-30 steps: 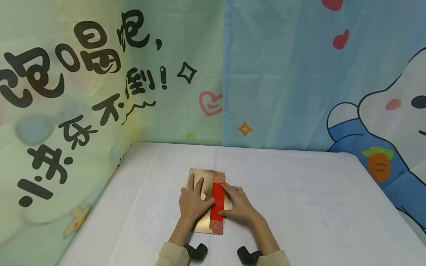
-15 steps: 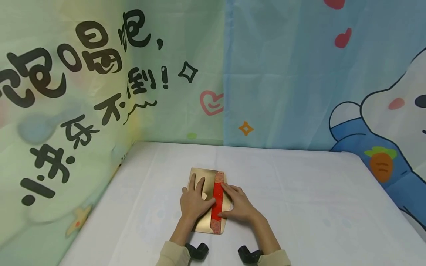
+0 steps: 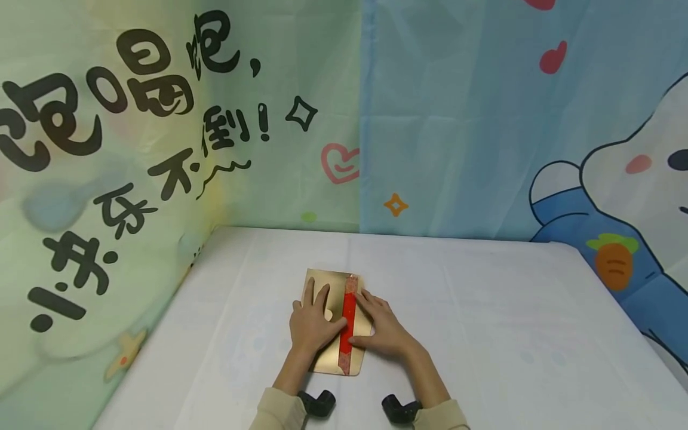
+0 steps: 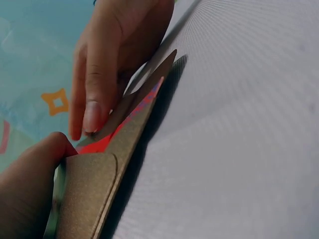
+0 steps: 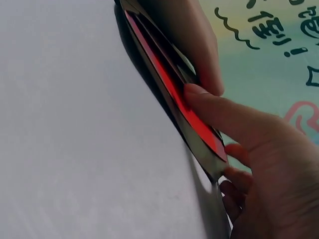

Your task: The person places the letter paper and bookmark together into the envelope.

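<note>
A gold envelope (image 3: 334,280) lies on the white table, with a round gold tab (image 3: 328,314) in its middle. My left hand (image 3: 313,325) rests on it with fingers spread, and its thumb reaches the flap edge. A red patterned paper (image 3: 348,313) shows as a narrow strip between the gold layers. With thumb and fingertips, my right hand (image 3: 389,328) touches the strip's right side. In the right wrist view the red paper (image 5: 199,122) sits inside the gold opening, my right thumb on it. The left wrist view shows the gold flap (image 4: 87,184) slightly raised.
The white cloth-covered table (image 3: 484,322) extends around both hands. Black wrist-worn devices (image 3: 318,404) sit at both cuffs. A printed backdrop (image 3: 451,131) with writing and a cartoon figure stands behind and to the left.
The red paper's visible strip has narrowed as it slid left under the gold flap, the right hand moving slightly left with it. More gold shows at its right. My left hand stays in place.
</note>
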